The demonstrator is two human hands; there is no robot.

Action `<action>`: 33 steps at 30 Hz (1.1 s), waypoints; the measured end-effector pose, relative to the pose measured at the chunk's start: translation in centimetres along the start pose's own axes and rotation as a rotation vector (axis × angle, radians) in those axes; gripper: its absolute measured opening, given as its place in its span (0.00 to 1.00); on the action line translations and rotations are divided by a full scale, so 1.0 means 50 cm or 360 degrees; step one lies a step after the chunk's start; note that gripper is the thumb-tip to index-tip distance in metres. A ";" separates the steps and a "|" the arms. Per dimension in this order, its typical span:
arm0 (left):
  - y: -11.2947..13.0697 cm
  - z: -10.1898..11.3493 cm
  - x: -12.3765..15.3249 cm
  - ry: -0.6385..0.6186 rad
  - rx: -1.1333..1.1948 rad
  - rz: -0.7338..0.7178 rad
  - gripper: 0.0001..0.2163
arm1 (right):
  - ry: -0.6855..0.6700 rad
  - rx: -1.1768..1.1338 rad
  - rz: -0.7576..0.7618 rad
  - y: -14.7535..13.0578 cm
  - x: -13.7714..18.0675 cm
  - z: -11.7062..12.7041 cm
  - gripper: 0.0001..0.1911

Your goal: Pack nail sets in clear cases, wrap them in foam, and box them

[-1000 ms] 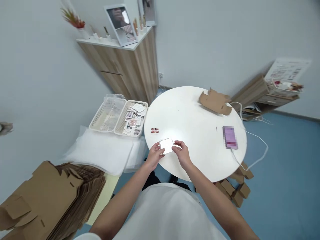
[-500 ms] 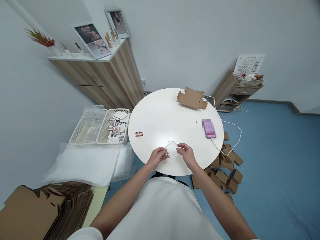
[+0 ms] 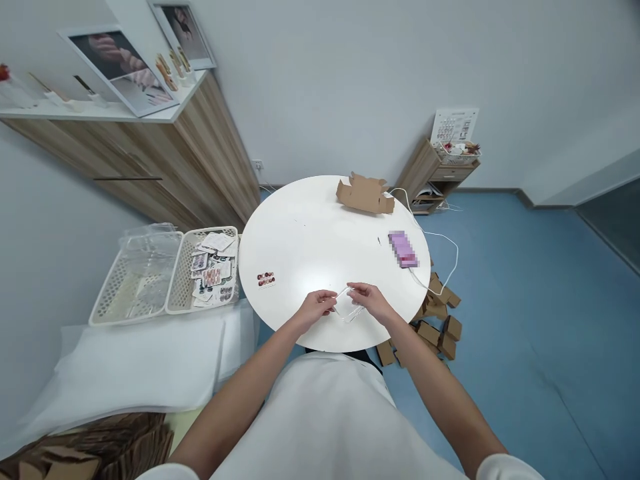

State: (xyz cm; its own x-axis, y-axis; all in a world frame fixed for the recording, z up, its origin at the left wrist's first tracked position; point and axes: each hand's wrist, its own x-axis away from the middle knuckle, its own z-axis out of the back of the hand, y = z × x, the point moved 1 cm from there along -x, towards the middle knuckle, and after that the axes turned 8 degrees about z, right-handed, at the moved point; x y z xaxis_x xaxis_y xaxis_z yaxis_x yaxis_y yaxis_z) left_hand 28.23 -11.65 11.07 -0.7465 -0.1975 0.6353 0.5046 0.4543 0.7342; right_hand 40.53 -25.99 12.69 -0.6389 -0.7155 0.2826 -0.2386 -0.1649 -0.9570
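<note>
Just above the front part of the white table, a clear, square-edged plastic box (image 3: 347, 305) is held between my two hands. My left hand (image 3: 319, 305) pinches its left side, fingers closed. At the upper right edge, my right hand (image 3: 369, 297) has its fingers closed on the same box. The box is see-through, so whether anything lies inside cannot be made out. To the left on the table lies a small card of dark red and brown press-on nails (image 3: 266, 279).
The round white table (image 3: 290, 230) bears an unfolded cardboard box (image 3: 366, 195) and a purple pixelated phone-like object (image 3: 403, 249) on a white cable. At left stand a basket of nail cards (image 3: 173, 293) and a basket of clear plastic (image 3: 107, 297). Folded cardboard boxes (image 3: 429, 331) lie on the floor.
My view has turned slightly, shifting the scene left. The clear box has tilted between my hands, and my right hand has moved up along its edge.
</note>
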 end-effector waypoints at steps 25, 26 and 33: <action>-0.001 -0.067 -0.002 -0.0076 0.0232 -0.0364 0.37 | -0.0653 0.1184 0.0684 -0.074 -0.030 0.028 0.30; -0.001 -0.069 -0.002 -0.0061 0.0215 -0.0359 0.38 | -0.0714 0.1264 0.0735 -0.076 -0.027 0.033 0.31; 0.006 -0.079 -0.012 0.0003 -0.0026 -0.0466 0.40 | -0.0829 0.1404 0.0958 -0.083 -0.037 0.056 0.28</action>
State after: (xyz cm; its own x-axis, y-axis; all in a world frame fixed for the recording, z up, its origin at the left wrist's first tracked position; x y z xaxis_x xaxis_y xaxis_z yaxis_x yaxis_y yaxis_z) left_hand 30.55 -14.83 11.85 -0.8607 -0.3199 0.3961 0.2746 0.3635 0.8902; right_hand 44.75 -25.90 15.94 -0.0528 -0.9942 -0.0933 0.7145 0.0277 -0.6991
